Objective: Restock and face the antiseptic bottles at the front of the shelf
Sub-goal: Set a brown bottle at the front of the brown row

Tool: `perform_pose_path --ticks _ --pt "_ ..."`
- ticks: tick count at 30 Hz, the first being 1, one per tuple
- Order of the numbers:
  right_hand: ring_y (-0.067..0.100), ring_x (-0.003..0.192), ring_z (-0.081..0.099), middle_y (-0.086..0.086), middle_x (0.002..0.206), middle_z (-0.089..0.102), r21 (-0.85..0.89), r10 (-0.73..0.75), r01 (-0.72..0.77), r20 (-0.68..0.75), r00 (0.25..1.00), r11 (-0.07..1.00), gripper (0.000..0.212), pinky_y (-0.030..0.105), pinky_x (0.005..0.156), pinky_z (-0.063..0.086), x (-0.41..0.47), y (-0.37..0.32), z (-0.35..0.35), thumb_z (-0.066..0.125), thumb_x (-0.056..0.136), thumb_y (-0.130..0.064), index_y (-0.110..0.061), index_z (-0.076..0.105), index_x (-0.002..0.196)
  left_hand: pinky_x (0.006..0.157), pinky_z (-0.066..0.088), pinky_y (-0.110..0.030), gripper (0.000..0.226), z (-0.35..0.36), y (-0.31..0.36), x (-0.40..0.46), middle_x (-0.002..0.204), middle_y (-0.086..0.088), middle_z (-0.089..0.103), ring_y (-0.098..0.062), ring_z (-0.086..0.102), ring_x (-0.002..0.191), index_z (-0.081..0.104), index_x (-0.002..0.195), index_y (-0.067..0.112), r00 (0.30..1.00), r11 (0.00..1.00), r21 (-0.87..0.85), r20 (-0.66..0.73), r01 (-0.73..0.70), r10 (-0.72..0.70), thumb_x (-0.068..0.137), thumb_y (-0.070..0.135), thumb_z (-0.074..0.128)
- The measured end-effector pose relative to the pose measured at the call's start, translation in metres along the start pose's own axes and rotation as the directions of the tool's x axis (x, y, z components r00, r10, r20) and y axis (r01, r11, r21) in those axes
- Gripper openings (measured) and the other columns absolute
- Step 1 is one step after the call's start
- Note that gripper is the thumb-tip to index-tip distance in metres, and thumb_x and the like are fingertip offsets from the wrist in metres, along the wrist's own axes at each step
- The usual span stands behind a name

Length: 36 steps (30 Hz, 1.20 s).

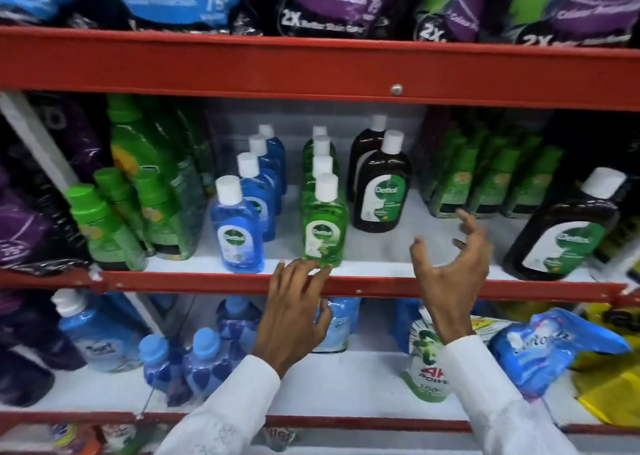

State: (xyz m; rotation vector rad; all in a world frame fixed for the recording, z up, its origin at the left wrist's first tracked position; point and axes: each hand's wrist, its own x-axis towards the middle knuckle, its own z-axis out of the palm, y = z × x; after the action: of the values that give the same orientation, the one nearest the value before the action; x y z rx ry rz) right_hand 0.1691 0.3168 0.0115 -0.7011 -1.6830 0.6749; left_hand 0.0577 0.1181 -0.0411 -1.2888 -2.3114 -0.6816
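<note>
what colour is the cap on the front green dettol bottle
White, on the front green Dettol bottle; the head view shows it clearly.

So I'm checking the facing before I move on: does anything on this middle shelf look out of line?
Yes. The brown bottles sit set back from the shelf lip, while the blue row and green row reach it. A larger brown bottle stands apart at the right, tilted. Bare shelf shows between them.

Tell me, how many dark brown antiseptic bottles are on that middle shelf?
3: two brown bottles in a row right of the green ones, front and behind, and a larger one at far right. Others may be hidden.
</note>
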Motion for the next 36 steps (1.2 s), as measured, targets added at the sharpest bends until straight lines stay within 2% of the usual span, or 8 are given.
perform_pose_path --ticks 4,8,11,17,22,27,32,36 --pt "0.037 0.138 0.037 0.018 0.149 0.042 -0.163 0.072 -0.115 -0.247 0.966 0.980 0.089 0.046 0.118 0.027 0.022 0.043 -0.031 0.082 0.071 -0.029 -0.004 0.036 0.144 0.116 0.026 -0.051 0.054 0.015 0.002 -0.003 0.116 -0.007 0.063 -0.025 0.050 0.114 0.054 0.129 0.017 1.000 0.998 0.070 0.006 0.010 -0.011 0.077 0.027 0.063" --pt "0.038 0.149 0.021 0.023 0.161 0.024 -0.288 0.189 -0.281 -0.310 0.932 0.915 0.112 0.044 0.124 0.012 0.056 0.077 -0.054 0.083 0.067 -0.041 -0.001 0.021 0.151 0.116 0.026 -0.052 0.058 0.017 0.002 -0.004 0.117 -0.007 0.061 -0.026 0.048 0.114 0.052 0.134 0.017 1.000 0.997 0.080 0.029 0.006 -0.008 0.078 0.035 0.054" --pt "0.041 0.149 0.022 0.027 0.159 0.025 -0.232 0.262 -0.336 -0.296 0.918 0.913 0.119 0.047 0.123 0.019 0.073 0.093 -0.062 0.085 0.069 -0.037 0.002 0.012 0.154 0.116 0.026 -0.052 0.060 0.016 0.002 -0.005 0.119 -0.007 0.059 -0.027 0.048 0.115 0.052 0.136 0.017 0.999 0.998 0.067 0.050 0.011 -0.015 0.078 0.035 0.050" --pt "0.045 0.142 0.029 0.029 0.153 0.031 -0.202 0.269 -0.326 -0.266 0.926 0.924 0.115 0.048 0.120 0.025 0.078 0.094 -0.064 0.087 0.068 -0.035 0.005 0.017 0.150 0.117 0.024 -0.052 0.062 0.018 0.003 -0.005 0.119 -0.007 0.059 -0.028 0.050 0.116 0.051 0.137 0.018 0.997 0.997 0.063 0.073 0.035 -0.039 0.078 0.035 0.050" --pt "0.041 0.134 0.037 0.026 0.146 0.038 -0.181 0.215 -0.240 -0.146 0.966 0.954 0.112 0.048 0.111 0.034 0.050 0.053 -0.036 0.090 0.063 -0.033 0.004 0.024 0.146 0.118 0.023 -0.052 0.064 0.016 0.002 -0.005 0.119 -0.004 0.057 -0.025 0.048 0.117 0.048 0.140 0.021 0.994 0.998 0.042 0.097 0.043 -0.047 0.077 0.035 0.052" --pt "0.036 0.130 0.043 0.019 0.140 0.043 -0.089 0.179 -0.177 0.014 0.984 0.980 0.114 0.051 0.109 0.043 0.022 0.007 0.012 0.092 0.057 -0.042 -0.003 0.026 0.142 0.118 0.021 -0.049 0.064 0.013 0.000 -0.005 0.118 -0.001 0.056 -0.022 0.047 0.115 0.047 0.141 0.022 0.995 0.999 0.026 0.097 0.025 -0.027 0.078 0.032 0.053" --pt "0.037 0.119 0.048 0.017 0.128 0.047 -0.112 0.188 -0.179 0.085 0.978 0.978 0.107 0.054 0.099 0.049 0.003 -0.016 0.045 0.090 0.052 -0.045 -0.006 0.030 0.132 0.119 0.018 -0.047 0.065 0.010 0.000 -0.006 0.121 0.002 0.056 -0.020 0.048 0.116 0.044 0.142 0.024 0.991 0.999 0.047 0.133 0.025 -0.031 0.079 0.029 0.057" --pt "0.036 0.117 0.049 0.015 0.126 0.048 -0.123 0.196 -0.185 0.090 0.976 0.975 0.108 0.053 0.098 0.050 -0.004 -0.016 0.053 0.091 0.050 -0.045 -0.010 0.030 0.132 0.120 0.017 -0.046 0.067 0.010 0.000 -0.007 0.124 0.003 0.056 -0.018 0.048 0.119 0.043 0.142 0.025 0.990 0.998 0.061 0.137 0.030 -0.038 0.079 0.029 0.063"
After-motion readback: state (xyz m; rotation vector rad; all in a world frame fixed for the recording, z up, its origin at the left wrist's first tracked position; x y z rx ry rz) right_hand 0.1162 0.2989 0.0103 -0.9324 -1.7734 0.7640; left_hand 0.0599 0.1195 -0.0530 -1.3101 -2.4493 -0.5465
